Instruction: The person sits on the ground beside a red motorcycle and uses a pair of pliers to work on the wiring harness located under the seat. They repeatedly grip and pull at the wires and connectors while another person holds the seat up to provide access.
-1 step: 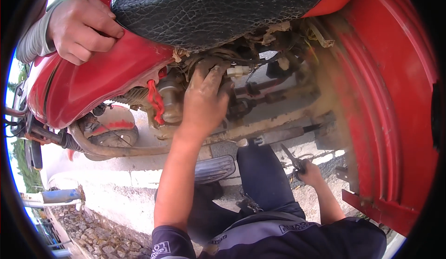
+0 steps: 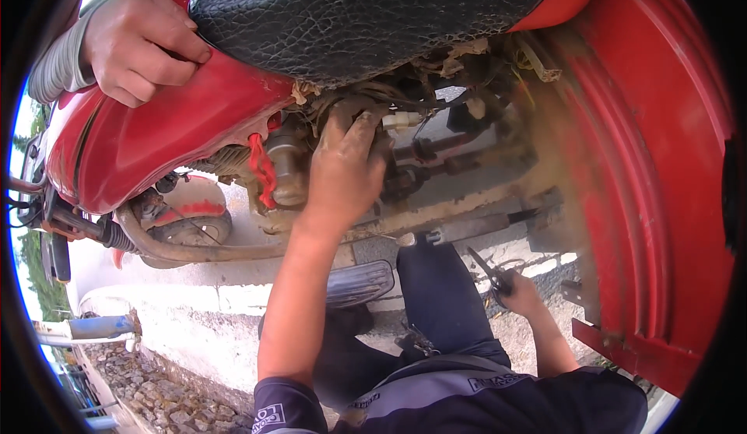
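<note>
My left hand (image 2: 350, 158) reaches into the exposed workings under the black seat (image 2: 366, 10), its fingers curled among dark cables, beside a white connector (image 2: 401, 120); what they grip is hidden. To its left are a metal engine part (image 2: 288, 177) and a twisted red strap or bundle (image 2: 262, 169). My right hand (image 2: 521, 294) is lower at the right, closed on black-handled scissors (image 2: 486, 267), blades pointing up and left. Another person's hand (image 2: 148, 52), with a grey sleeve, rests on the red body panel (image 2: 163, 138) at the upper left.
A red fender or body panel (image 2: 654, 169) fills the right side. Below the engine run a frame tube (image 2: 194, 253), a footrest plate (image 2: 350, 282) and my dark-clad legs. The front wheel (image 2: 194, 231) is at the left, gravel (image 2: 179, 387) at the lower left.
</note>
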Action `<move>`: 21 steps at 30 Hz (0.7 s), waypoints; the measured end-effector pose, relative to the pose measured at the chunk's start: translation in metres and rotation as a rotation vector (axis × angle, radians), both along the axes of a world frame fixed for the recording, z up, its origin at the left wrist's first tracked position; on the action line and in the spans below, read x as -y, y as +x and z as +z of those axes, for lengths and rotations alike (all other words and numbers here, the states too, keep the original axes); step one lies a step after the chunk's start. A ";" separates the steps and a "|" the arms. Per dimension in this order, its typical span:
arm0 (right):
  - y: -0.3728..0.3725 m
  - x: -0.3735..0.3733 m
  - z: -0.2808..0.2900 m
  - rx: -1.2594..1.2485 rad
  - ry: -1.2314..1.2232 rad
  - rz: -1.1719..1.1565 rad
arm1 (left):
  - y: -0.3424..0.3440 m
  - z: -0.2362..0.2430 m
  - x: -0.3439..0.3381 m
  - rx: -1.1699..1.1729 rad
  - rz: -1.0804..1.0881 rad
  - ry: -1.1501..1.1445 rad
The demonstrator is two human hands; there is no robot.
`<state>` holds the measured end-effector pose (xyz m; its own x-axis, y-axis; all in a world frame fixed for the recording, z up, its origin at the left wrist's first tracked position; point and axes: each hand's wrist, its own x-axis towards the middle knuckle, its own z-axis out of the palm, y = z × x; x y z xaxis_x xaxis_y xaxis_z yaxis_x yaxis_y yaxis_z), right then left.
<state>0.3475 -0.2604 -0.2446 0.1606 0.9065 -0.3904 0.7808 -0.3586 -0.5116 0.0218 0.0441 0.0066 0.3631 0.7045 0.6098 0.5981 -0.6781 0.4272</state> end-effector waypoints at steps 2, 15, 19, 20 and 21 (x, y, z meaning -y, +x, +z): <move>-0.016 -0.011 0.054 -0.138 -0.064 0.072 | -0.001 0.000 -0.001 0.007 0.012 -0.018; -0.134 -0.104 0.228 -1.329 0.035 0.199 | 0.002 0.023 0.009 0.930 0.133 -1.241; -0.158 -0.115 0.237 -1.348 0.150 0.238 | 0.002 0.010 0.001 0.778 -0.224 -1.149; -0.163 -0.117 0.239 -1.376 0.145 0.209 | 0.001 0.007 0.002 0.779 -0.219 -1.118; -0.168 -0.120 0.241 -1.448 0.104 0.182 | -0.002 0.005 0.004 0.776 -0.207 -1.092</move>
